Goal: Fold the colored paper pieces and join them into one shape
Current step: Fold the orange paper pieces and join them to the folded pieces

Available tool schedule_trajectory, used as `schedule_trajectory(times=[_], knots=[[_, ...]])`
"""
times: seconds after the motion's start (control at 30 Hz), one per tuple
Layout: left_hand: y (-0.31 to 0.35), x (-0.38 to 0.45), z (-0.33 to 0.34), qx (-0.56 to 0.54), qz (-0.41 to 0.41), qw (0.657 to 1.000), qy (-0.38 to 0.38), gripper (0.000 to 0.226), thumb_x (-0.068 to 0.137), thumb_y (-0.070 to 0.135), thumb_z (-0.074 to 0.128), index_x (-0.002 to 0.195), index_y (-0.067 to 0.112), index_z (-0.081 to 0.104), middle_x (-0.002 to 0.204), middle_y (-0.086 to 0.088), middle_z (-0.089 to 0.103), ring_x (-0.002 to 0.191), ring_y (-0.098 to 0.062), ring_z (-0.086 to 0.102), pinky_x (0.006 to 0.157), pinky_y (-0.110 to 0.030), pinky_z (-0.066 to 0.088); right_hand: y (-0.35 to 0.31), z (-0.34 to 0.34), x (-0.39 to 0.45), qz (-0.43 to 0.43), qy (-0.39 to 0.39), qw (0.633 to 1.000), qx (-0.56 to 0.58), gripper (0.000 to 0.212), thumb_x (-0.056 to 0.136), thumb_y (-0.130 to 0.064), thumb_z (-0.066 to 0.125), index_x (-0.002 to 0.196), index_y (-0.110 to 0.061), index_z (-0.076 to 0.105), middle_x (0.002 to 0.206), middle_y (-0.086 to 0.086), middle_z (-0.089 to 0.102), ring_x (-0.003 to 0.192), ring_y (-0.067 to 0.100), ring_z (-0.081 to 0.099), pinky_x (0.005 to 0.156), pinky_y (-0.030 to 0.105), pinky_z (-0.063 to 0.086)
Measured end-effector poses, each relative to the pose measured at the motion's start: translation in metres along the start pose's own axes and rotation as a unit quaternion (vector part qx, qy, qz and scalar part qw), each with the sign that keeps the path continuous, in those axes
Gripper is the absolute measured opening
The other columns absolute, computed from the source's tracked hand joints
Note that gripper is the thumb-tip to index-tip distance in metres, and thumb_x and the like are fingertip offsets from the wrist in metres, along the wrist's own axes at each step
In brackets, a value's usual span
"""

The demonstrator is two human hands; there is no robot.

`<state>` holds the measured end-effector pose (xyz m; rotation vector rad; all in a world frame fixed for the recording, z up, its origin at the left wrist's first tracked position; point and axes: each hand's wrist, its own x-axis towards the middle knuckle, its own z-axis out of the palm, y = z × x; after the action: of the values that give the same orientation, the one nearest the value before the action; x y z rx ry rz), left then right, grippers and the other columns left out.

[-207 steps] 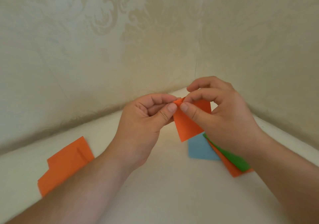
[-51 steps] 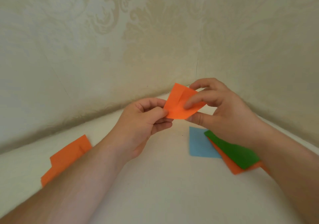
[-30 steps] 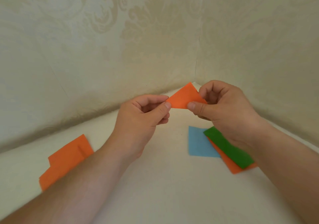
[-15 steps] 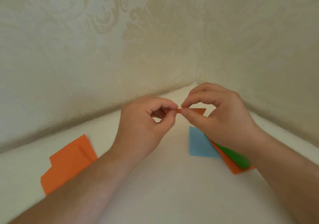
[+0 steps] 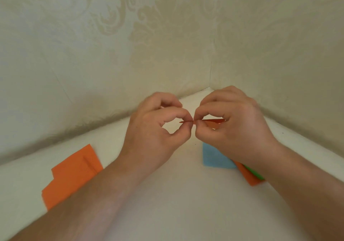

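**Orange piece held edge-on between two pinches**

The folded orange paper piece is held in the air above the desk, turned so that it is seen almost edge-on: a thin sliver whose long axis runs from 9 o'clock to 3 o'clock. The left hand pinches its 9 o'clock end between thumb and forefinger, with a small tip poking out into the loop of those fingers. The right hand pinches it just beside, at the 3 o'clock side of that same spot, and the rest of the piece runs on under the curled right fingers. The two grips nearly touch, so neither hand is nearer; each is narrow and closed on the paper. By my reading a crease is being pressed along that axis, and the next move would slide one pinch outward along it.

Much is hard to read. The face of the piece and any crease lines are hidden by the edge-on tilt, and its 3 o'clock end is partly behind the right fingers. On the desk at 5 o'clock a blue sheet lies with an orange sheet and a green sheet, all largely covered by the right forearm. At 8 o'clock lie more orange sheets, their near edge cut off by the left forearm.
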<state>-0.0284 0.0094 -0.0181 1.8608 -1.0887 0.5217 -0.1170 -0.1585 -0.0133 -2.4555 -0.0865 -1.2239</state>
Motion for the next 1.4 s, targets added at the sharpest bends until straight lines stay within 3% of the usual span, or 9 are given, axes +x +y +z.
schedule_trajectory(times=[0.13,0.23,0.43,0.6,0.77,0.93,1.1,1.23,1.4], knots=[[-0.004,0.001,-0.003,0.022,-0.012,1.0,0.017,0.013,0.08,0.029,0.083,0.079,0.041,0.077,0.126,0.019,0.047,0.131,-0.01,0.043,0.107,-0.023,0.036,0.005,-0.005,0.003,0.013,0.005,1.0,0.001,0.014,0.074,-0.019,0.069,0.078,-0.03,0.079,0.079,-0.017,0.068,0.083,0.017,0.059,0.074,0.029,0.047],[-0.002,0.002,-0.005,0.014,-0.025,0.999,0.017,0.011,0.079,0.031,0.081,0.078,0.041,0.077,0.131,0.022,0.043,0.136,-0.006,0.034,0.091,-0.048,0.053,0.008,-0.008,0.004,0.027,0.008,1.0,0.012,0.014,0.075,-0.022,0.069,0.079,-0.031,0.079,0.081,-0.02,0.068,0.086,0.014,0.059,0.076,0.025,0.046],[-0.006,0.004,-0.008,0.007,-0.051,0.998,0.024,0.007,0.078,0.036,0.078,0.078,0.042,0.076,0.135,0.027,0.041,0.14,-0.007,0.03,0.093,-0.053,0.052,0.017,-0.014,0.006,0.056,0.011,0.998,0.003,0.008,0.076,-0.031,0.067,0.074,-0.031,0.075,0.084,-0.023,0.067,0.092,0.014,0.06,0.08,0.031,0.048],[-0.005,0.004,-0.007,-0.001,-0.071,0.997,0.021,0.013,0.077,0.031,0.082,0.078,0.043,0.076,0.136,0.033,0.039,0.141,-0.008,0.029,0.077,-0.047,0.057,0.02,-0.018,0.007,0.068,-0.009,0.998,-0.004,0.007,0.076,-0.027,0.068,0.073,-0.031,0.074,0.085,-0.022,0.069,0.093,0.016,0.059,0.082,0.029,0.045],[-0.014,0.007,-0.008,0.001,-0.096,0.994,0.043,0.007,0.077,0.037,0.078,0.074,0.043,0.076,0.133,0.033,0.043,0.139,-0.003,0.03,0.108,-0.044,0.042,0.025,-0.024,0.011,0.118,0.014,0.993,0.006,0.013,0.077,-0.023,0.068,0.072,-0.035,0.066,0.089,-0.022,0.067,0.097,0.011,0.06,0.081,0.021,0.045],[-0.011,0.002,0.0,0.009,-0.077,0.997,0.011,0.005,0.076,0.041,0.074,0.08,0.044,0.076,0.128,0.031,0.048,0.136,-0.007,0.034,0.093,-0.054,0.053,0.005,-0.011,0.004,0.058,-0.033,0.997,0.044,0.028,0.077,-0.037,0.066,0.104,-0.032,0.073,0.103,-0.013,0.063,0.102,0.015,0.059,0.092,0.035,0.048],[-0.005,0.001,0.005,0.032,-0.02,0.999,-0.007,0.003,0.079,0.038,0.072,0.08,0.041,0.073,0.088,0.027,0.067,0.103,-0.004,0.057,0.087,-0.031,0.048,0.006,0.003,-0.001,0.008,-0.049,0.999,0.006,0.01,0.081,-0.03,0.069,0.081,-0.028,0.079,0.085,-0.015,0.064,0.088,0.02,0.057,0.074,0.047,0.051],[-0.003,0.003,0.001,0.029,-0.032,0.999,-0.019,0.01,0.078,0.03,0.074,0.079,0.04,0.075,0.087,0.026,0.07,0.096,-0.002,0.059,0.074,-0.013,0.039,0.006,0.001,-0.001,0.01,-0.048,0.999,0.001,0.009,0.078,-0.024,0.071,0.076,-0.028,0.078,0.08,-0.016,0.063,0.087,0.018,0.056,0.073,0.044,0.05],[-0.012,0.009,-0.008,0.02,-0.079,0.997,0.013,0.016,0.076,0.03,0.072,0.072,0.045,0.071,0.086,0.03,0.07,0.094,-0.001,0.064,0.086,-0.022,0.046,0.006,-0.01,0.003,0.065,-0.035,0.997,0.006,0.008,0.073,-0.022,0.069,0.068,-0.027,0.073,0.077,-0.016,0.063,0.085,0.01,0.057,0.075,0.023,0.042]])
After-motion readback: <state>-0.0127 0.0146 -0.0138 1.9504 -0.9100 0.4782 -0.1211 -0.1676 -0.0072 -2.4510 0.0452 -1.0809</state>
